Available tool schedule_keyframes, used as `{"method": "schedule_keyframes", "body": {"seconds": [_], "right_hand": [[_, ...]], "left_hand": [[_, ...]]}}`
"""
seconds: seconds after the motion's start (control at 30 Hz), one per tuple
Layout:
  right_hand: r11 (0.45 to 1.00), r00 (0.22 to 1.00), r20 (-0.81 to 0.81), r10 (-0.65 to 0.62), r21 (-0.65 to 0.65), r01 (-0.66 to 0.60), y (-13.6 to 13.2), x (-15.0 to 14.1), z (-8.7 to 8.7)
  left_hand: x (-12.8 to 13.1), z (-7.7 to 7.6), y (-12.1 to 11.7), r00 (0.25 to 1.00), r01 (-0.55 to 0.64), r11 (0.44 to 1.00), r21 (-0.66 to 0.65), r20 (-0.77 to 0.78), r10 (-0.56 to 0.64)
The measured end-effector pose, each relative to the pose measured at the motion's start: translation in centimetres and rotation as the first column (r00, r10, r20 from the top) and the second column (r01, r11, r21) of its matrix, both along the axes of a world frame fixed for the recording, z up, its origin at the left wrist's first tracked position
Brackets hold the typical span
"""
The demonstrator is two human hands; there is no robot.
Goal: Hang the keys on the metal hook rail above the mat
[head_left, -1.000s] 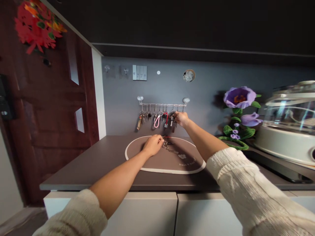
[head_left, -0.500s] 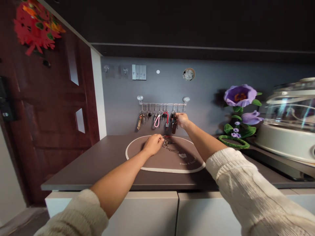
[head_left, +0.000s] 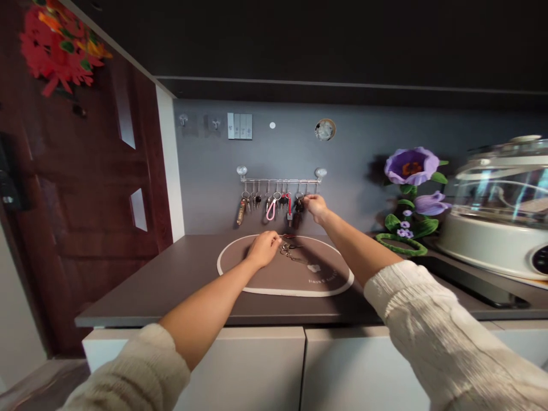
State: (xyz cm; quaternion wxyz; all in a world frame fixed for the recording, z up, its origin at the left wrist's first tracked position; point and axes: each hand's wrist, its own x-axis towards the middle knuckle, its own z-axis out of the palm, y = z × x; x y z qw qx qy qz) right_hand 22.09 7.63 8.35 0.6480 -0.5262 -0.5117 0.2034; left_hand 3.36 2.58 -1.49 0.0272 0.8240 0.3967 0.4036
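A clear hook rail on the grey wall carries several bunches of keys, one with a pink loop strap and one with a red strap. My right hand is closed in a pinch at the rail's right end, just beside a dark bunch of keys; what its fingertips hold is hidden. Lower down, my left hand rests on the brown oval mat. Its curled fingers close at the edge of a loose bunch of keys with a chain, partly covered by the hand.
To the right stand a purple plush flower, a black phone-like slab and a white appliance with a clear top. A dark cabinet overhangs the counter. A reddish-brown door is at left.
My right hand has shifted slightly right, off the dark bunch of keys it overlapped before. My left hand stays by the keys on the mat. The view has turned slightly.
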Motion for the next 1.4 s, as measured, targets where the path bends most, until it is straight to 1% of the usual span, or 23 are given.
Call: {"method": "schedule_keyframes", "body": {"seconds": [0.1, 0.13, 0.2, 0.3, 0.4, 0.5, 0.57, 0.63, 0.7, 0.77, 0.83, 0.93, 1.03, 1.1, 1.13, 1.2, 1.4], "right_hand": [[0.990, 0.991, -0.021, -0.133, -0.047, 0.132, -1.4, -0.5, 0.4], [0.987, 0.988, -0.017, -0.153, -0.043, 0.152, -2.0, -0.7, 0.5], [0.988, 0.989, -0.006, -0.150, -0.032, 0.149, -3.1, -1.2, 0.4], [0.997, 0.997, 0.007, -0.073, -0.024, 0.073, -4.4, -1.8, -0.4], [0.997, 0.997, 0.030, 0.066, -0.037, -0.065, -5.4, -2.3, -2.2], [0.981, 0.978, 0.086, 0.190, -0.047, -0.187, -6.0, -2.5, -4.7], [0.976, 0.968, 0.127, 0.218, -0.057, -0.212, -6.4, -2.4, -6.3], [0.973, 0.949, 0.217, 0.228, -0.090, -0.213, -6.5, -2.3, -7.5], [0.975, 0.901, 0.377, 0.217, -0.127, -0.181, -6.5, -2.1, -8.2], [0.981, 0.822, 0.539, 0.186, -0.148, -0.125, -6.4, -2.0, -8.6], [0.984, 0.742, 0.650, 0.167, -0.155, -0.086, -6.3, -1.9, -8.7], [0.982, 0.610, 0.770, 0.188, -0.150, -0.113, -5.9, -2.0, -8.7], [0.982, 0.471, 0.864, 0.177, -0.122, -0.145, -5.5, -2.3, -8.9], [0.982, 0.415, 0.893, 0.173, -0.123, -0.145, -5.3, -2.4, -9.0], [0.981, 0.403, 0.898, 0.177, -0.128, -0.144, -5.2, -2.5, -9.1], [0.980, 0.412, 0.893, 0.182, -0.132, -0.148, -5.0, -2.5, -9.2], [0.986, 0.556, 0.818, 0.149, -0.081, -0.145, -5.0, -2.0, -8.9]], "left_hand": [[-0.1, 0.0, 0.2, 1.000, 0.000, 1.000, 0.012, 0.002, 0.000], [-0.1, 0.0, 0.2, 1.000, 0.002, 1.000, 0.013, 0.002, -0.002], [-0.1, 0.0, 0.3, 1.000, 0.002, 1.000, 0.011, 0.005, -0.003], [-0.2, 0.1, 0.2, 1.000, -0.001, 1.000, 0.008, 0.011, 0.001], [-0.3, 0.2, 0.3, 1.000, -0.007, 1.000, 0.002, 0.007, 0.007], [-0.4, 0.1, 0.4, 1.000, -0.013, 1.000, -0.008, 0.006, 0.013], [-0.5, 0.0, 0.5, 1.000, -0.017, 1.000, -0.013, 0.006, 0.017], [-0.5, 0.0, 0.5, 1.000, -0.020, 1.000, -0.018, 0.000, 0.020], [-0.6, 0.0, 0.5, 1.000, -0.019, 1.000, -0.020, -0.012, 0.018], [-0.7, 0.0, 0.5, 1.000, -0.016, 1.000, -0.021, -0.024, 0.015], [-0.8, 0.0, 0.5, 0.999, -0.018, 1.000, -0.020, -0.034, 0.017], [-0.9, -0.1, 0.6, 0.998, -0.023, 0.999, -0.023, -0.054, 0.022], [-0.9, -0.1, 0.7, 0.997, -0.028, 0.999, -0.024, -0.074, 0.026], [-0.9, -0.1, 0.6, 0.996, -0.030, 0.999, -0.022, -0.083, 0.028], [-1.0, -0.1, 0.6, 0.996, -0.030, 0.999, -0.023, -0.088, 0.028], [-1.0, 0.0, 0.5, 0.995, -0.032, 0.999, -0.031, -0.094, 0.029], [-0.9, 0.1, 0.4, 0.996, -0.025, 0.999, -0.048, -0.082, 0.021]]}}
